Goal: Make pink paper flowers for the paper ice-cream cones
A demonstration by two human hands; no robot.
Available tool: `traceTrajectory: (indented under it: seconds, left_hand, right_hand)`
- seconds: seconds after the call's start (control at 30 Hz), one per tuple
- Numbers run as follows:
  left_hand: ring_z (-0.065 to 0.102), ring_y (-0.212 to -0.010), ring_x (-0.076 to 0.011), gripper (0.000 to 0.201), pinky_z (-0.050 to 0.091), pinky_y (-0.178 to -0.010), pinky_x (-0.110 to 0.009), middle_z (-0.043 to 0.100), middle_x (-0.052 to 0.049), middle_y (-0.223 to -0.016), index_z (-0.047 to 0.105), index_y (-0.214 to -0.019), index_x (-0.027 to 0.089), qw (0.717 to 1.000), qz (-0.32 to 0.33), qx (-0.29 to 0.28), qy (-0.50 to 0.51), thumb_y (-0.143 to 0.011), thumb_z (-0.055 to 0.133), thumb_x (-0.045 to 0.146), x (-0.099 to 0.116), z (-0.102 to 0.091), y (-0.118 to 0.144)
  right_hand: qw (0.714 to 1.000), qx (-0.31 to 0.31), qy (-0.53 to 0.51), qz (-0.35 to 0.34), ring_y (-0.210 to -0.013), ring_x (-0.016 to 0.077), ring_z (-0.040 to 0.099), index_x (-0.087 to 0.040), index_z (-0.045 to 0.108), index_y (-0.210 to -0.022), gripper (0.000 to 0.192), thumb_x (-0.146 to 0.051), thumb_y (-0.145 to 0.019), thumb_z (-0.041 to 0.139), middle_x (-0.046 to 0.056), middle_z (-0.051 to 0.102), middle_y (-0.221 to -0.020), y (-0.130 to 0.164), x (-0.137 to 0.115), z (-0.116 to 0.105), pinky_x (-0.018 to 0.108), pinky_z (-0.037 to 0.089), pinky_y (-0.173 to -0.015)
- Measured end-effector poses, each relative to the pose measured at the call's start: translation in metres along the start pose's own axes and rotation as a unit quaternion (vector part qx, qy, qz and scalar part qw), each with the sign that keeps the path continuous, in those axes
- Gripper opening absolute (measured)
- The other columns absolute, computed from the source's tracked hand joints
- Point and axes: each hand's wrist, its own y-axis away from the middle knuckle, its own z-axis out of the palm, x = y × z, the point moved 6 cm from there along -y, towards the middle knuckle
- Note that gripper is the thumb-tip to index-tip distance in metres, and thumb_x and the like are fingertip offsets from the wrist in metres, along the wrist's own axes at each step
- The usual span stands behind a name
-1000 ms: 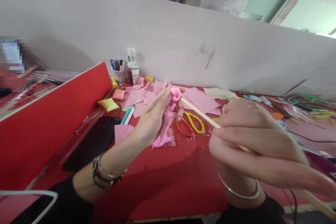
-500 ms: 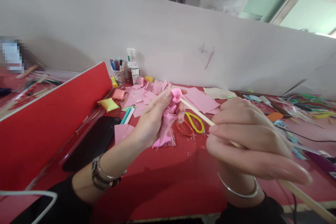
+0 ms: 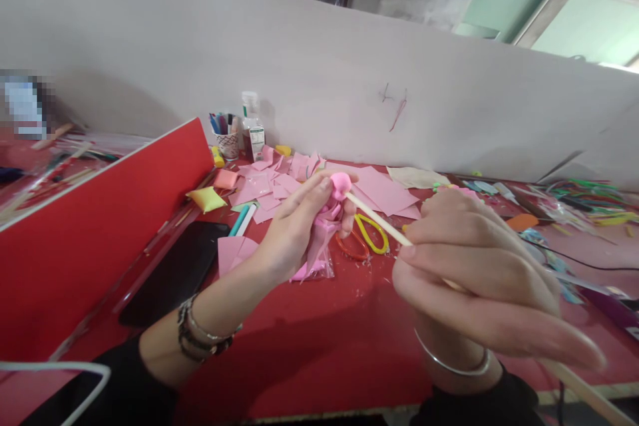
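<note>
My left hand (image 3: 292, 229) is closed round a soft pink piece that looks like modelling clay (image 3: 341, 184). A rounded lump forms its top, and folded pink strips hang below, partly hidden by my fingers. My right hand (image 3: 479, 266) grips a pale wooden stick (image 3: 379, 221), which slants through the fist and out past the lower right. The stick's far tip meets the side of the pink lump. Beneath my left hand lies a clear bag with pink material (image 3: 319, 267). Scissors with a yellow and an orange handle (image 3: 372, 234) rest just beyond.
Scattered pink paper (image 3: 377, 190) covers the back of the red table. A black phone (image 3: 174, 273) lies left, beside an upright red board (image 3: 110, 226). A pen cup (image 3: 228, 144) and a bottle (image 3: 253, 130) stand at the wall. Coloured strips (image 3: 584, 196) lie far right.
The pink lump has shifted slightly right and turned, so the hollow at the stick's tip shows less. My right hand has tilted a little, its thumb slightly lower.
</note>
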Motion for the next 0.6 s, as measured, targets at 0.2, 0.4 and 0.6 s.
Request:
traceTrajectory:
  seconds: [0.2, 0.4, 0.6]
  left_hand:
    - [0.049, -0.055, -0.0084, 0.017, 0.041, -0.050, -0.019, 0.051, 0.000, -0.063, 0.057, -0.084, 0.017, 1.000, -0.002, 0.024, 0.005, -0.080, 0.044, 0.027, 0.0008, -0.0015, -0.0018]
    - [0.050, -0.056, -0.0086, 0.018, 0.042, -0.052, -0.020, 0.055, -0.001, -0.068, 0.059, -0.083, 0.017, 0.999, 0.016, 0.026, -0.024, -0.080, 0.046, 0.030, 0.0010, -0.0008, -0.0012]
    - [0.052, -0.058, -0.0085, 0.019, 0.042, -0.053, -0.018, 0.057, -0.001, -0.073, 0.059, -0.086, 0.018, 0.999, 0.016, 0.030, -0.037, -0.081, 0.045, 0.031, 0.0002, -0.0035, -0.0001]
  right_hand:
    - [0.997, 0.061, -0.037, -0.004, -0.044, 0.0107, 0.044, -0.020, 0.047, -0.055, 0.043, -0.034, -0.089, 0.025, -0.001, 0.044, -0.048, -0.0047, -0.0015, -0.0077, 0.029, 0.034, -0.044]
    - [0.996, 0.084, -0.011, -0.004, -0.046, 0.0100, 0.046, -0.019, 0.046, -0.053, 0.035, -0.029, -0.086, 0.039, -0.002, 0.044, -0.049, -0.0071, -0.0035, -0.0063, 0.027, 0.034, -0.041]
    - [0.997, 0.073, -0.016, -0.008, -0.046, 0.0096, 0.046, -0.020, 0.047, -0.054, 0.031, -0.026, -0.084, 0.043, -0.002, 0.045, -0.050, -0.0092, -0.0060, -0.0078, 0.027, 0.035, -0.042]
